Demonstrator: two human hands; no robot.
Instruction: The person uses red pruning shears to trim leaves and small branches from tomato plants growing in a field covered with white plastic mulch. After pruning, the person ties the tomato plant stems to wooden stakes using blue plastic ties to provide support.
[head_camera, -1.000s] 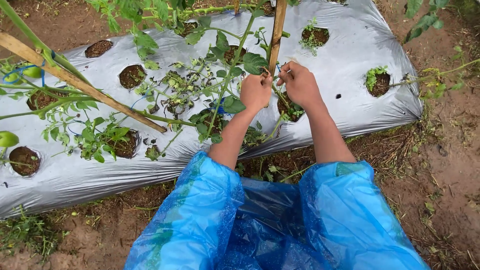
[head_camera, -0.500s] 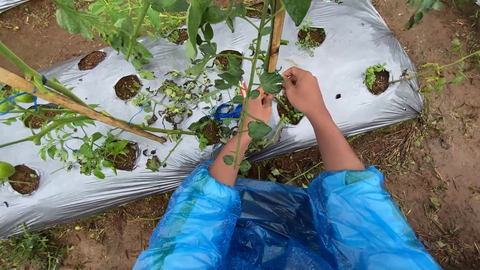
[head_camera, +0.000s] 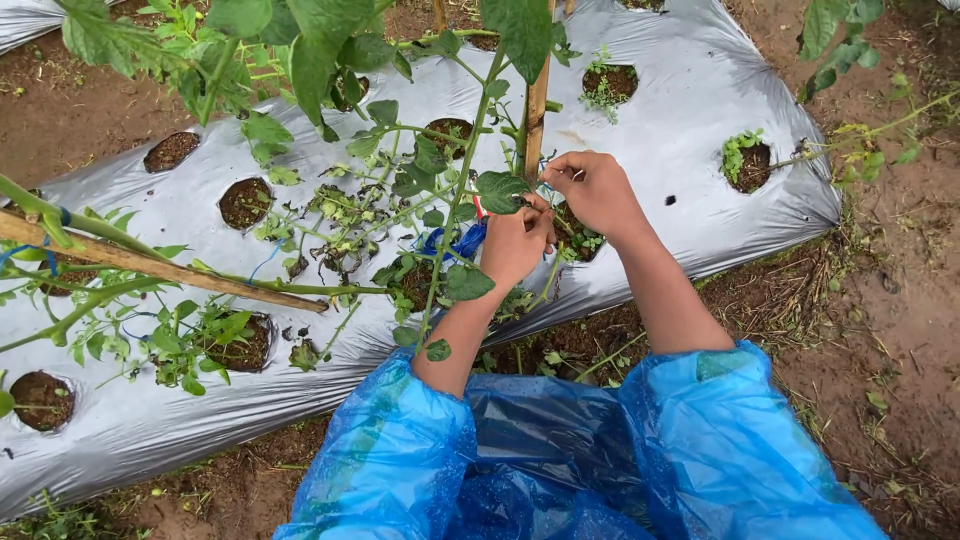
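Blue string (head_camera: 455, 243): bunched just left of the left hand (head_camera: 515, 245), whose fingers curl closed near it.
Right hand (head_camera: 597, 190): fingertips pinched beside one upright wooden stake (head_camera: 536, 110).
Silver mulch sheet (head_camera: 690, 120): about nine planting holes; bare soil along its right edge.

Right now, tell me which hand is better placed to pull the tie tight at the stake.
Right, probably. The right hand is beside the stake, fingers pinched at the string there. The left hand sits lower, behind a leaf, by the blue string.
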